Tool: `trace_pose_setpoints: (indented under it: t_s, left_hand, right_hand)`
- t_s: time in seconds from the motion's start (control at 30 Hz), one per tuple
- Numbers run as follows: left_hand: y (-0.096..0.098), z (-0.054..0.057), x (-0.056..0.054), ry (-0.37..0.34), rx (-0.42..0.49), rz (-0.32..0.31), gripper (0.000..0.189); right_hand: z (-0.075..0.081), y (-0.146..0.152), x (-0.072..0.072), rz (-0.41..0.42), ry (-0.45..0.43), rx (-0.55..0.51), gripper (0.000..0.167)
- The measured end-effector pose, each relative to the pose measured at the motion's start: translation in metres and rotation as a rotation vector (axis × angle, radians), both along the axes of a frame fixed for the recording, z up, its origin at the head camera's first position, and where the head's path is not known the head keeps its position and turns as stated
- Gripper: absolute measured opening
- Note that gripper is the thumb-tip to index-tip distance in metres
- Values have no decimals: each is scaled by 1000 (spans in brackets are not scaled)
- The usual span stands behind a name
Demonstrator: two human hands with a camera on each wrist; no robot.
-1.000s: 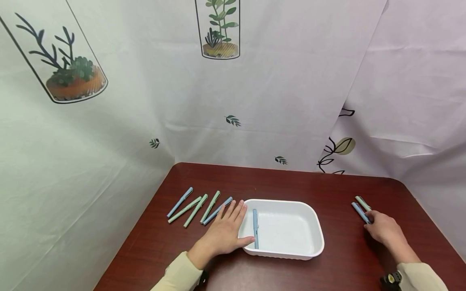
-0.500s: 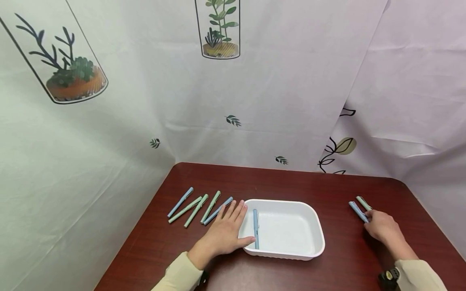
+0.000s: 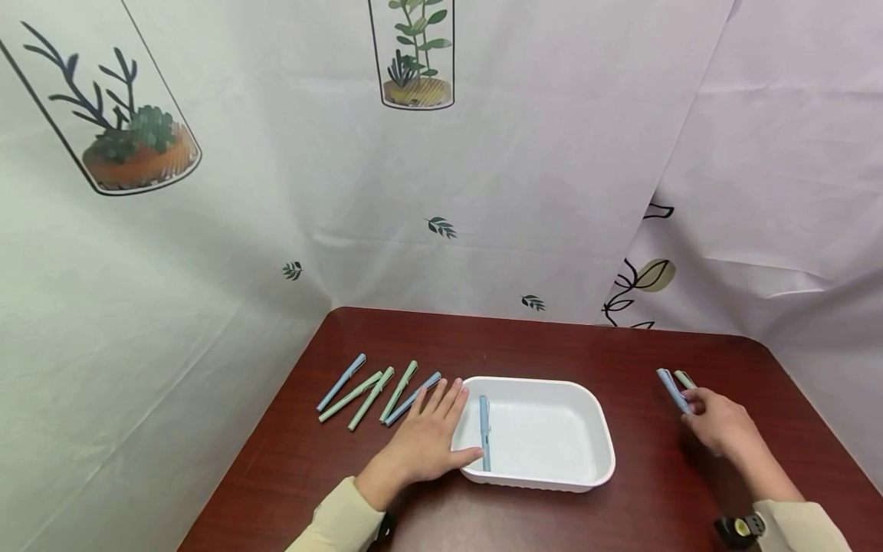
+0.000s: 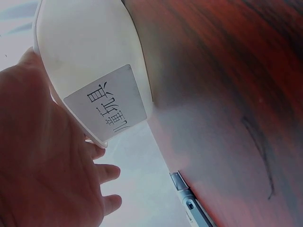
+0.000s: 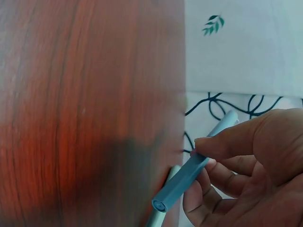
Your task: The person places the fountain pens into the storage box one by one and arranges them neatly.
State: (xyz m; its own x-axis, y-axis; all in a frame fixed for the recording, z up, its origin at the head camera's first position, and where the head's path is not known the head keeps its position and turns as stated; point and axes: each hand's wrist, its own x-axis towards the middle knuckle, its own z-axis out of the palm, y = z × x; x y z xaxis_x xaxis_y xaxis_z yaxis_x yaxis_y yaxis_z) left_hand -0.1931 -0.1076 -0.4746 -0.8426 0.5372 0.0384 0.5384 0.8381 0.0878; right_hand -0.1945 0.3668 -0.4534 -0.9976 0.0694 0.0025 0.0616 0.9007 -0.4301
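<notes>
Blue pen (image 3: 671, 389), right side of frame, is pinched btwn thumb & fingers of R hand (image 3: 720, 425), the nearer hand. Its long axis slants upper left to lower right, well apart from white tray (image 3: 545, 437) at lower centre. L hand (image 3: 428, 441) has fingers spread over the tray's left rim. Sticker (image 4: 106, 101) on tray's outer side: Chinese-looking characters, sideways in L wrist view, can't read for sure. Second blue pen (image 3: 484, 429) lies inside, near left end. Green pen (image 3: 685, 379), partly hidden, sits just beyond R hand. Five loose pens (image 3: 371, 399), 3 green + 2 blue, lie left of tray; no legible brand. Leaf-print cloth (image 3: 538, 192) behind.
</notes>
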Motion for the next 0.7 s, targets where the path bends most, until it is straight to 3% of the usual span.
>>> trace_pose_setpoints:
  t_s: [0.37, 0.7]
  left_hand:
    - [0, 0, -1, -1, 5, -1, 98]
    - [-1, -1, -1, 12, 11, -14, 98]
  right_hand:
    - [16, -16, 8, -12, -58, -83, 45]
    - [23, -29, 13, 10, -11, -109, 46]
